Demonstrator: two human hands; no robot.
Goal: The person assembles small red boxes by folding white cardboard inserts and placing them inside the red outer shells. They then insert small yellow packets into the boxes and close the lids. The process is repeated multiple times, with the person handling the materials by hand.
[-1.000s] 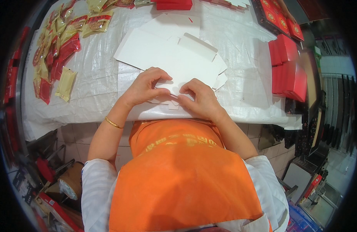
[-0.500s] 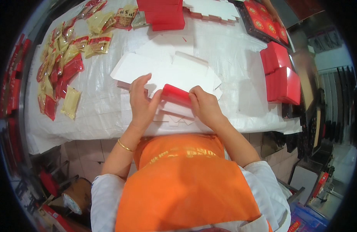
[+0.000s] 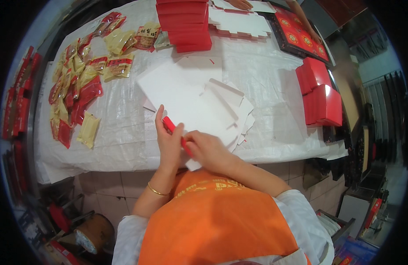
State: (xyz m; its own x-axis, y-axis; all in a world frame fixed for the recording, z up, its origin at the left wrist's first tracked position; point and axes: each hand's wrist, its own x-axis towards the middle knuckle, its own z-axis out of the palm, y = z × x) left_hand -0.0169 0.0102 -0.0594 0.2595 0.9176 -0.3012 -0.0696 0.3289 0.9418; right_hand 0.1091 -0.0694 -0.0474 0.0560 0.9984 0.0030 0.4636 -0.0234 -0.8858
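Bright, even light falls on the table (image 3: 274, 110), seemingly from above, washing out the white cardboard (image 3: 182, 88) near its front edge. Glare spots the red boxes (image 3: 329, 95) by its right edge, with soft shadow to their left. The right hand (image 3: 208, 150) looks slightly blurred. Fisheye distortion bows the table's edges; the picture's corners go black.

The white card (image 3: 195, 106) has turned clockwise; a red strip (image 3: 168, 124), unseen a second ago, slants from 11 to 5 o'clock. The right fingers (image 3: 195, 138) have closed in beside the left fingers (image 3: 159, 116). Near 12 o'clock, a co-worker's hand (image 3: 240, 4) has appeared.
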